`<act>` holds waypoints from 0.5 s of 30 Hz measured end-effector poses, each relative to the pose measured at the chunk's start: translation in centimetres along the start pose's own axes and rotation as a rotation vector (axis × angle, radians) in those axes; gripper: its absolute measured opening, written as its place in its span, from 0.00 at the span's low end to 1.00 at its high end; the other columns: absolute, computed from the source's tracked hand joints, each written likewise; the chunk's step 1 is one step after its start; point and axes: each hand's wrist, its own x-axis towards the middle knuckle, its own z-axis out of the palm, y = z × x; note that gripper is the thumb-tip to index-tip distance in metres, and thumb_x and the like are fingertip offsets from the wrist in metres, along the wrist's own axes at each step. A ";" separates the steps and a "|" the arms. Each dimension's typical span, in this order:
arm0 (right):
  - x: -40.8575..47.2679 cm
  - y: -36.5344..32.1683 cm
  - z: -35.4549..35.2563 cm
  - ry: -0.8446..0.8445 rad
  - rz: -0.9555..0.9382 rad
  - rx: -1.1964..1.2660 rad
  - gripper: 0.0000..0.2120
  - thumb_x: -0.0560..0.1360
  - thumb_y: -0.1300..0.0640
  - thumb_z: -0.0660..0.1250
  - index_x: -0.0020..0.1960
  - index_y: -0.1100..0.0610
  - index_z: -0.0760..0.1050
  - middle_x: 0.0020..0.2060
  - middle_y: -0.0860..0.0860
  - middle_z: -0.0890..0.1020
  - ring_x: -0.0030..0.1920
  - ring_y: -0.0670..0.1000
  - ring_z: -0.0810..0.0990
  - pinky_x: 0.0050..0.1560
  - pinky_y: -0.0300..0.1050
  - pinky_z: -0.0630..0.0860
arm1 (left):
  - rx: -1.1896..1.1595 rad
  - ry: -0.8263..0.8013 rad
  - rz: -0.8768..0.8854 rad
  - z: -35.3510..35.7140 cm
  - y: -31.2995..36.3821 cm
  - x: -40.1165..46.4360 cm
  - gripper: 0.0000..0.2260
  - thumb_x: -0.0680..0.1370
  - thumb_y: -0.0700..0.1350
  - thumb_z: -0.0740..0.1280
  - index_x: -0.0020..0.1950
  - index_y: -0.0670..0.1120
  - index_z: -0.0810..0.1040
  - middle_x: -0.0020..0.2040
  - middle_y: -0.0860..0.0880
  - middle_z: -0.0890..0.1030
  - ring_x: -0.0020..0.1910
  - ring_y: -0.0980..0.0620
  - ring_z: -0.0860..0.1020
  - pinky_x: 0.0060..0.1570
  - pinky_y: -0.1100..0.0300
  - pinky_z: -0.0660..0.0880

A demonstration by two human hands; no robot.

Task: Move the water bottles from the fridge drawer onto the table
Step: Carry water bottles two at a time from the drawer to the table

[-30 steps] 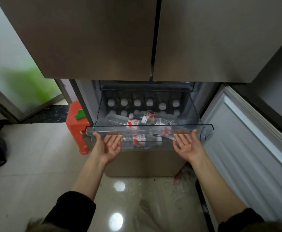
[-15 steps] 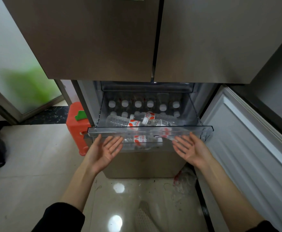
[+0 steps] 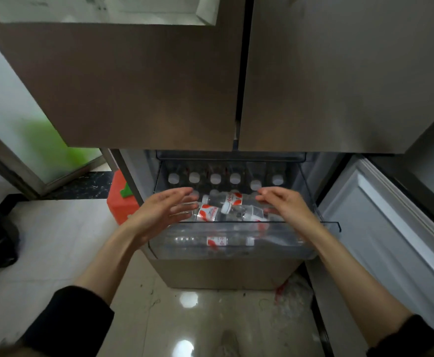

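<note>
The left hand (image 3: 165, 211) hovers over the left half of the clear fridge drawer (image 3: 231, 243), fingers straight and loose, grasping nothing. The right hand (image 3: 285, 202) hovers over the right half in the same released state. Neither hand visibly touches a bottle.

The water bottles (image 3: 226, 210) lie on their sides in a loose pile at the drawer front, red-and-white labels showing. A row of upright bottles (image 3: 215, 178) with white caps stands behind them.

Probable faults:
- The lying bottles rest on one another. Lifting a lower one is likely to roll the others toward the drawer front.
- The bottle walls look smooth and may be cold or damp, so a loose one-handed grip could slip.
- The drawer stands pulled out. Downward pressure on its front rim could tilt it.

No tabletop is in view. The floor (image 3: 56, 240) is glossy pale tile with light reflections. An orange stool (image 3: 119, 202) stands left of the fridge, and the open lower fridge door (image 3: 391, 228) stands at the right.
</note>
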 end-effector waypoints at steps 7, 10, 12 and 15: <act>7.0 2.2 -0.4 -0.322 0.120 -0.532 0.22 0.75 0.54 0.66 0.68 0.58 0.69 0.62 0.53 0.76 0.59 0.50 0.76 0.59 0.42 0.73 | 0.595 -0.044 -0.096 0.6 -0.8 7.0 0.13 0.80 0.40 0.59 0.64 0.46 0.72 0.58 0.51 0.76 0.58 0.54 0.74 0.59 0.59 0.70; 8.4 3.6 0.1 -0.437 0.154 -0.724 0.28 0.73 0.52 0.69 0.70 0.55 0.66 0.67 0.53 0.72 0.64 0.52 0.73 0.63 0.44 0.70 | 0.804 -0.118 -0.109 0.9 -2.2 9.1 0.15 0.79 0.36 0.58 0.65 0.44 0.72 0.63 0.48 0.75 0.62 0.53 0.73 0.63 0.58 0.69; 8.7 3.8 0.6 -0.487 0.160 -0.772 0.30 0.71 0.51 0.70 0.71 0.53 0.65 0.69 0.52 0.69 0.67 0.52 0.70 0.63 0.45 0.67 | 0.934 -0.164 -0.087 1.2 -3.0 10.2 0.16 0.78 0.36 0.61 0.65 0.47 0.72 0.66 0.48 0.73 0.62 0.52 0.72 0.62 0.57 0.70; 9.3 3.8 1.1 -0.529 0.115 -0.934 0.34 0.69 0.50 0.73 0.71 0.51 0.64 0.71 0.52 0.65 0.69 0.54 0.65 0.66 0.49 0.65 | 1.112 -0.222 -0.070 1.1 -4.0 11.8 0.21 0.76 0.38 0.65 0.67 0.51 0.70 0.68 0.50 0.71 0.59 0.53 0.74 0.62 0.56 0.71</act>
